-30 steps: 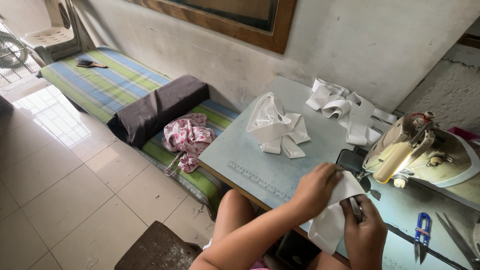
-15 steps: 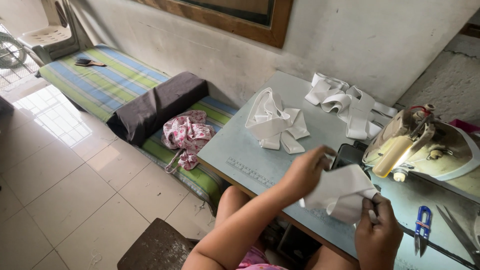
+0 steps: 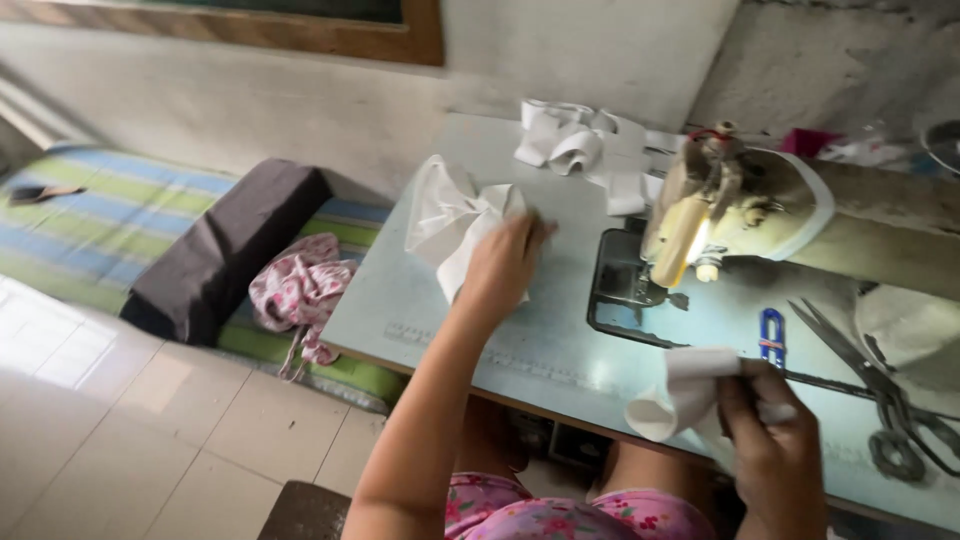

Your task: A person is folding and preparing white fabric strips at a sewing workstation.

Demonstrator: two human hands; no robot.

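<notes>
The left hand (image 3: pixel 503 265) is pressing loosely open on the crumpled white fabric pile (image 3: pixel 450 222); the right hand (image 3: pixel 772 440) is gripping a folded white fabric piece (image 3: pixel 678 392), awaiting another piece.

— Where did we look from?
— We had one view, worn on the head; it faced down and forward over the sewing table (image 3: pixel 520 340), close above the left hand (image 3: pixel 503 265) and right hand (image 3: pixel 775 450); the striped mattress (image 3: pixel 110 225) lay farther off, left.
</notes>
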